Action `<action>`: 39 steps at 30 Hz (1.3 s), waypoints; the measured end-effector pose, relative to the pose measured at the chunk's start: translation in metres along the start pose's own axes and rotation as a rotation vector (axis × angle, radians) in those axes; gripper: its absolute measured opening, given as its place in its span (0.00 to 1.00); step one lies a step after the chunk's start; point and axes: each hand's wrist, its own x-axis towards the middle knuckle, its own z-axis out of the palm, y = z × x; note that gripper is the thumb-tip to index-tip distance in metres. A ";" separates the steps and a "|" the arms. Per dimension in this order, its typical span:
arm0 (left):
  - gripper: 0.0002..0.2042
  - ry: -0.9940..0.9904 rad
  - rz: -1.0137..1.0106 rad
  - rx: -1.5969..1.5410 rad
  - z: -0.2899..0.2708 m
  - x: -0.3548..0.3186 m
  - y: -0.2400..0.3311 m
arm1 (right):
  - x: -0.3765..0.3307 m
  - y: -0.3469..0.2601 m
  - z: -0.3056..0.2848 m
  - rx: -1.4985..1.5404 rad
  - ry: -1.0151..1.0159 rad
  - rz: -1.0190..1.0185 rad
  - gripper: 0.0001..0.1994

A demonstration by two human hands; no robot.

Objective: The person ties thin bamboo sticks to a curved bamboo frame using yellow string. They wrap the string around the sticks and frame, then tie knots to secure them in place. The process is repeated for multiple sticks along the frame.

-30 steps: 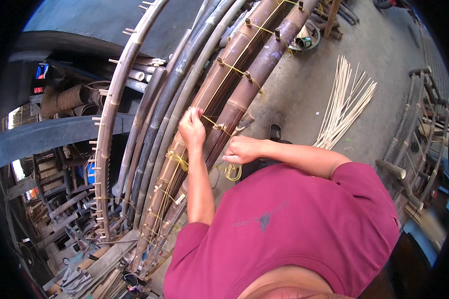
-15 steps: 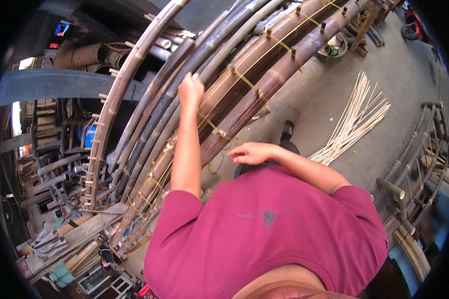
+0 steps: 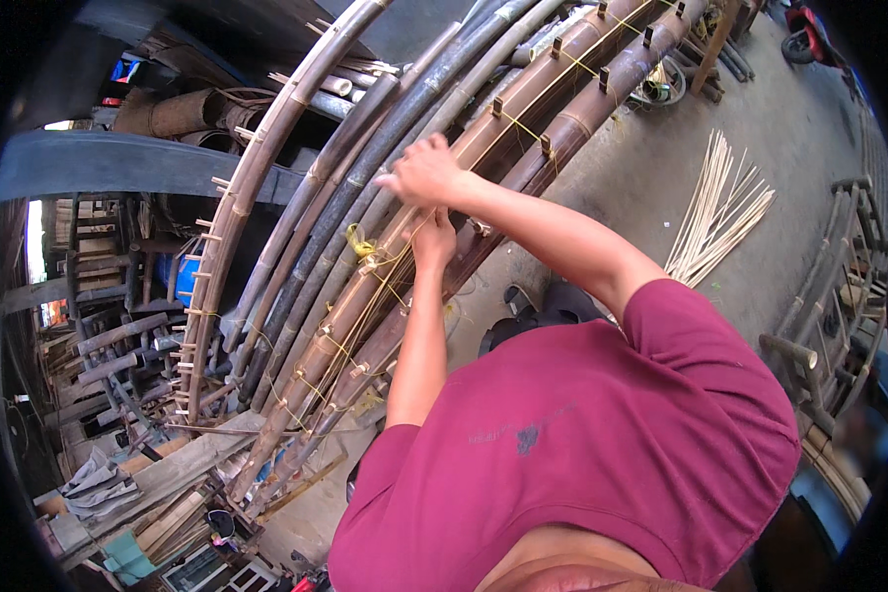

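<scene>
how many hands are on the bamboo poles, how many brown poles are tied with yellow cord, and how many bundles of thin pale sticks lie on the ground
hands on the poles: 2, the left hand and the right hand
brown bamboo poles tied with yellow cord: 3
bundles of thin pale sticks on the ground: 1
total: 6
</scene>
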 end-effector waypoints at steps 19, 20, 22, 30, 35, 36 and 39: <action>0.12 0.408 0.106 -0.385 -0.054 0.115 0.014 | -0.196 0.116 0.023 1.620 -0.364 0.224 0.17; 0.13 0.577 0.227 -0.192 -0.035 0.125 -0.004 | -0.216 0.143 0.023 1.859 -0.145 0.486 0.15; 0.13 0.220 -0.061 0.034 0.002 0.122 -0.071 | -0.254 0.181 0.024 2.206 0.586 0.383 0.15; 0.14 0.130 0.152 0.133 -0.108 0.026 -0.084 | -0.455 0.125 0.240 1.964 0.431 1.762 0.19; 0.18 -0.370 -0.279 0.243 -0.180 -0.140 -0.129 | -0.365 0.005 0.243 1.603 0.055 1.312 0.18; 0.18 -0.379 -0.193 0.241 -0.177 -0.159 -0.148 | -0.345 -0.010 0.246 1.575 0.047 1.203 0.17; 0.16 -0.112 -0.079 0.209 -0.176 -0.163 -0.172 | -0.279 -0.057 0.215 1.536 -0.254 0.861 0.17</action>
